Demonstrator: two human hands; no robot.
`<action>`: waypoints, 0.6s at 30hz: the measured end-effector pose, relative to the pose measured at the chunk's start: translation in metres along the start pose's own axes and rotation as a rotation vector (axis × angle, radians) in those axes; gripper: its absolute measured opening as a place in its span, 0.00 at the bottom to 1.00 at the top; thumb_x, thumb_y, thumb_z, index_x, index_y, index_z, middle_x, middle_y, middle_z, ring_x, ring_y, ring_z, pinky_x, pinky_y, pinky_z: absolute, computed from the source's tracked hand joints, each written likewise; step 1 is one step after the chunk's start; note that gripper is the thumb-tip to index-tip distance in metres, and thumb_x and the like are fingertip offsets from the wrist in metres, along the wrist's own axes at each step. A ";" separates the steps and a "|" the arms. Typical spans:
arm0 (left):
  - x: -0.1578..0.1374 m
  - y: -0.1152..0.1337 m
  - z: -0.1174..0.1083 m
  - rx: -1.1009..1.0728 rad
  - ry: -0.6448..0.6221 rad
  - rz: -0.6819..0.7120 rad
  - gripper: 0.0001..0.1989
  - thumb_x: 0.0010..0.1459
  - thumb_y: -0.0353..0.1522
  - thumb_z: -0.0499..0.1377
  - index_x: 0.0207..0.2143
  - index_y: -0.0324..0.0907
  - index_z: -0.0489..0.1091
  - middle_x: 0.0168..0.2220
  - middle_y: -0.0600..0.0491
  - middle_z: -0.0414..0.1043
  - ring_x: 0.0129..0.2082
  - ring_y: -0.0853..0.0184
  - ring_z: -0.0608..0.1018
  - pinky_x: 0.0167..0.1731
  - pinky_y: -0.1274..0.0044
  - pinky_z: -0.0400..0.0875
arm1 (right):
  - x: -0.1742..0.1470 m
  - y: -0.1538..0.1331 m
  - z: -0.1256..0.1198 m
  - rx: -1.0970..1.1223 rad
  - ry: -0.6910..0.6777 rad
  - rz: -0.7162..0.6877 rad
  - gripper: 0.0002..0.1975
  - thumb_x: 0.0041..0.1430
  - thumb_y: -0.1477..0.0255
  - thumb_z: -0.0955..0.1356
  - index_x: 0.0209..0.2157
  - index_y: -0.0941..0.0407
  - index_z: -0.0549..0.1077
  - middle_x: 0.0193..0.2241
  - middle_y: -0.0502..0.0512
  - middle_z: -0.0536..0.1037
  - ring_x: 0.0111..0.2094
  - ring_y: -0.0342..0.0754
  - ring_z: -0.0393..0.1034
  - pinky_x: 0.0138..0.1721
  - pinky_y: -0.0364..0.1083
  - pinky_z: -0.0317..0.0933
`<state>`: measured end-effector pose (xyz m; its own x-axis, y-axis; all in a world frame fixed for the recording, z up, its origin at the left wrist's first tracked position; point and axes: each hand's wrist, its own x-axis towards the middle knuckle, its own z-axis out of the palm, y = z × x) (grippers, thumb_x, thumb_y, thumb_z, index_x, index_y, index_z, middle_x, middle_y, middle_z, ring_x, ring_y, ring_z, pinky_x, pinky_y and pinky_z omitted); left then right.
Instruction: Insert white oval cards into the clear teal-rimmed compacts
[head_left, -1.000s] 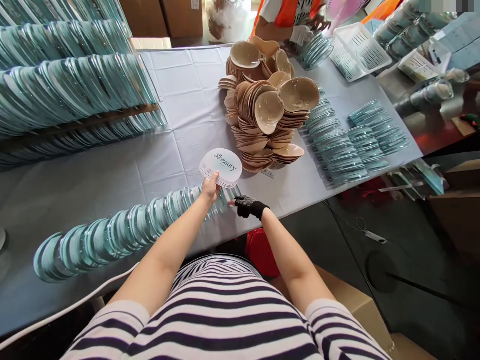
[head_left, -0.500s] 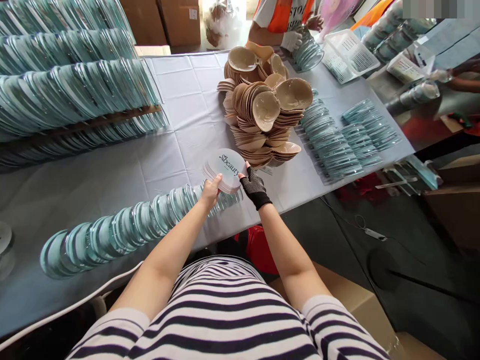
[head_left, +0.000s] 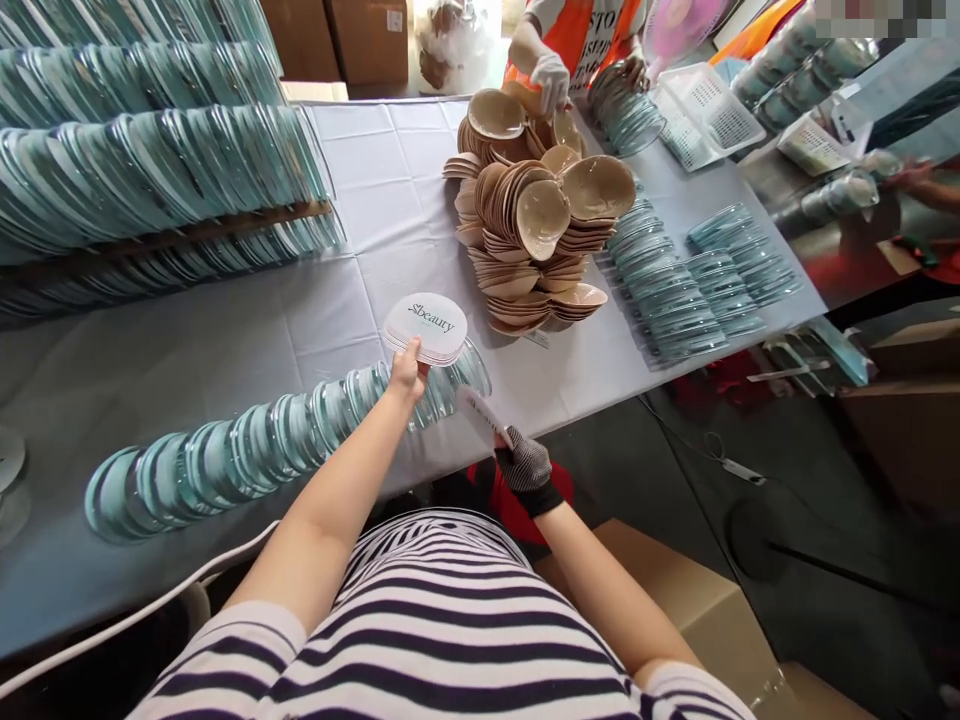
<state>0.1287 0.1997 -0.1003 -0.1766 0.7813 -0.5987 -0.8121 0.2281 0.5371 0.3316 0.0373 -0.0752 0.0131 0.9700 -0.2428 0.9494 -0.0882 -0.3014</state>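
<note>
Fingers of your left hand [head_left: 406, 378] are closed around the near edge of a stack of cards [head_left: 425, 325], thumb on top, the rest mostly hidden below. The stack is held above the table [head_left: 577, 385], printed face up, over the right end of a row of clear cases [head_left: 247, 450].

Your right hand [head_left: 526, 465], in a dark glove with bare fingertips, has its fingers pinched on the lower end of a loose card [head_left: 480, 414]. It is blurred and tilted, its upper end by the last cases; contact with them, and whether it is one card or more, cannot be told.

Step in hand, as judged: handling cards one at a time at the row's end, left hand as holder, right hand as feeder. Next move, as judged, calls for a light right-hand pinch, the card's edge lined up with a case, and a level left hand so the stack does not slide.

Nearby: brown cups [head_left: 544, 220] heaped beyond the stack, well clear of both your hands.
</note>
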 end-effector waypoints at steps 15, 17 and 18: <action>0.002 -0.003 -0.002 -0.008 -0.012 -0.061 0.17 0.59 0.23 0.60 0.52 0.40 0.73 0.45 0.48 0.80 0.50 0.64 0.79 0.55 0.72 0.72 | 0.060 -0.054 0.019 -0.081 -0.178 -0.068 0.19 0.69 0.67 0.54 0.47 0.56 0.72 0.39 0.60 0.80 0.38 0.50 0.74 0.37 0.43 0.58; 0.002 -0.003 -0.002 0.001 -0.018 -0.074 0.16 0.60 0.23 0.59 0.50 0.38 0.73 0.43 0.48 0.81 0.49 0.64 0.80 0.55 0.72 0.72 | 0.064 -0.052 0.022 -0.084 -0.150 -0.096 0.21 0.70 0.66 0.53 0.45 0.56 0.73 0.39 0.61 0.80 0.39 0.50 0.73 0.37 0.43 0.58; 0.002 -0.002 -0.001 0.002 -0.021 -0.081 0.15 0.60 0.23 0.59 0.50 0.38 0.74 0.43 0.47 0.81 0.49 0.63 0.80 0.55 0.71 0.71 | 0.069 -0.052 0.024 -0.086 -0.140 -0.094 0.21 0.70 0.66 0.52 0.44 0.56 0.73 0.39 0.61 0.80 0.38 0.50 0.73 0.37 0.43 0.58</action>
<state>0.1295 0.1998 -0.1035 -0.0990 0.7723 -0.6275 -0.8218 0.2921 0.4892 0.2753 0.1032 -0.0980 -0.1147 0.9316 -0.3450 0.9679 0.0266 -0.2500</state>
